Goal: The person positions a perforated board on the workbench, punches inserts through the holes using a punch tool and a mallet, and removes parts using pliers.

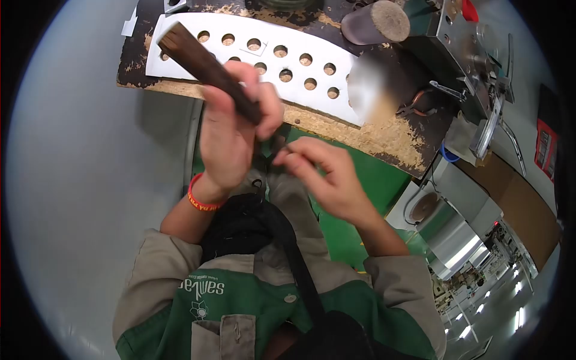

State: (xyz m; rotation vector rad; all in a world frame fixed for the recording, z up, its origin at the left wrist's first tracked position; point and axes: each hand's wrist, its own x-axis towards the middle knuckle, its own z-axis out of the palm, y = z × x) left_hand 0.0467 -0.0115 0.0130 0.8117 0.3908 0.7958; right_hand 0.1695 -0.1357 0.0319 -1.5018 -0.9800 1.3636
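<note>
My left hand, with a red and yellow band at the wrist, is wrapped round a dark brown wooden stick that slants up to the left. The stick passes over a white board with round holes, lying on the worktable. Close by on the right, my right hand is pinched near the stick's lower end, in front of the table's edge. What its fingertips hold is small, dark and blurred.
The worn worktable carries a cylindrical container and pliers at the right. A metal machine stands at its right end. Below are a green floor and a shiny metal cylinder.
</note>
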